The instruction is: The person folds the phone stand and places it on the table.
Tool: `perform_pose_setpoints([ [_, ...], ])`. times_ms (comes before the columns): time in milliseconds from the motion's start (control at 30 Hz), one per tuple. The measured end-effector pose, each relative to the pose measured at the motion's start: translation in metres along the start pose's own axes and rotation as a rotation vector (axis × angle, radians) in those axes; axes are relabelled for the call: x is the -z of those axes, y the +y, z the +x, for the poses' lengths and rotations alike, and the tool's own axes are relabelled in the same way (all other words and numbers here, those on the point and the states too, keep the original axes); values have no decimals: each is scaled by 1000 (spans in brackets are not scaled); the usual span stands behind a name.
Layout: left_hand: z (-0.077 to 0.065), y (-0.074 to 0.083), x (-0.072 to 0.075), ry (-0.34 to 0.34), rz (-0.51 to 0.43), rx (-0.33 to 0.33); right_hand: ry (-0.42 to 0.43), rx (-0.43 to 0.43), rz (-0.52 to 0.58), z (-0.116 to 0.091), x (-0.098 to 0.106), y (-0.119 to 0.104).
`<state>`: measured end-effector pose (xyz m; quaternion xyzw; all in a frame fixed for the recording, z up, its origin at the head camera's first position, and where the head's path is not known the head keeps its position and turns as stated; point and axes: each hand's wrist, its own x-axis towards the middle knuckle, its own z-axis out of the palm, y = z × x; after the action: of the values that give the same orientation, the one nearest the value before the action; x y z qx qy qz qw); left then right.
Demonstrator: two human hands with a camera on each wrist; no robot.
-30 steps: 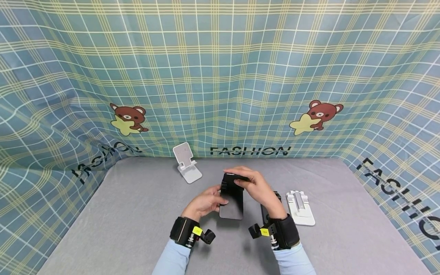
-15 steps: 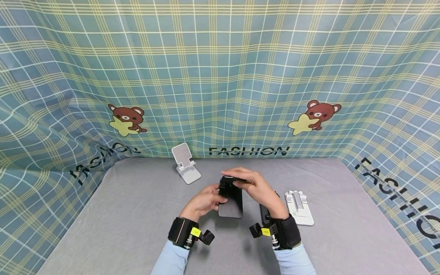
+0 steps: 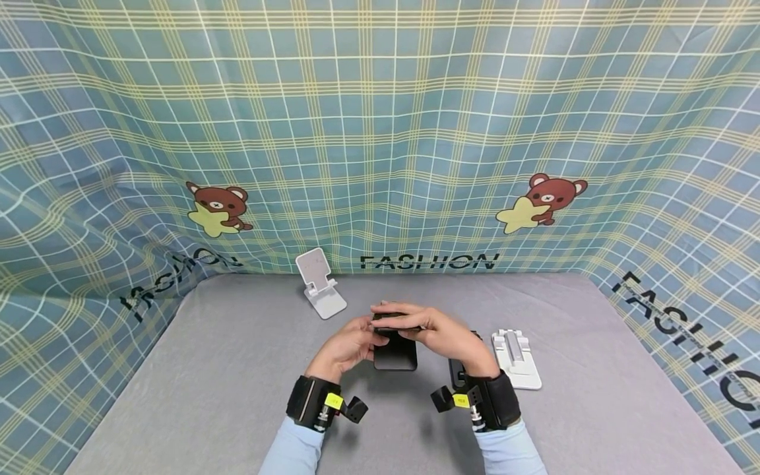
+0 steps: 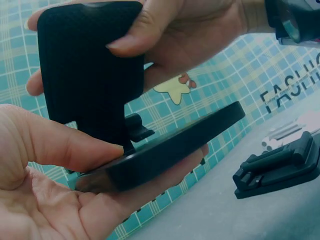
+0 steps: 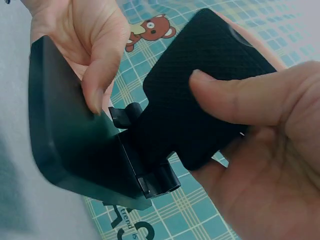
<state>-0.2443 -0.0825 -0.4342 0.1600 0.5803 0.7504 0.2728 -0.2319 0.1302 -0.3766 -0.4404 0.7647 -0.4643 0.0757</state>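
Note:
Both hands hold a black folding phone stand [image 3: 395, 356] above the table. My left hand [image 3: 350, 346] pinches its thick base [image 4: 175, 150], thumb on the inner face and fingers behind. The right hand [image 3: 436, 333] grips the upper plate [image 5: 200, 90], with the thumb on its textured face and fingers on the back. In the right wrist view, plate and base stand at an angle to each other, joined at the hinge [image 5: 145, 145]. Small curled lips show beside that joint. In the head view the right fingers cover most of the plate.
A second black phone stand [image 4: 280, 165] lies folded on the grey table [image 3: 237, 369], partly hidden by the right wrist in the head view. Beside it is a white folded stand [image 3: 516, 359]. Another white stand [image 3: 320, 284] stands unfolded at the back, near the plaid curtain [image 3: 380, 132].
My right hand has come down and slightly left, its fingers now lying flatter across the plate. The base looks shorter in the head view as the stand tilts. The left hand shifts slightly left.

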Motion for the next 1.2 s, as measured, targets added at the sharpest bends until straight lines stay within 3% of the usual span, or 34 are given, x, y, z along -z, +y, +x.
perform_pose_setpoints([
  [267, -5, 1, 4, 18, -14, -29, -152, 46, -111, 2, -4, 1],
  [433, -6, 3, 6, 19, -25, -24, -230, 64, -121, 1, -4, 2],
  [767, -4, 2, 7, 22, -4, -22, -237, -25, -32, -1, -2, -1],
  [867, -4, 2, 7, 5, -8, -36, -167, -23, 54, -2, -1, -3],
  [967, -4, 3, 8, 16, -32, -49, -12, -49, 148, -3, 2, -2],
  [1100, -5, 6, 10, 68, -52, -65, 216, -270, 344, -3, 4, 6],
  [1200, -6, 6, 11, 91, -50, -63, 257, -461, 577, -2, 4, 19],
])
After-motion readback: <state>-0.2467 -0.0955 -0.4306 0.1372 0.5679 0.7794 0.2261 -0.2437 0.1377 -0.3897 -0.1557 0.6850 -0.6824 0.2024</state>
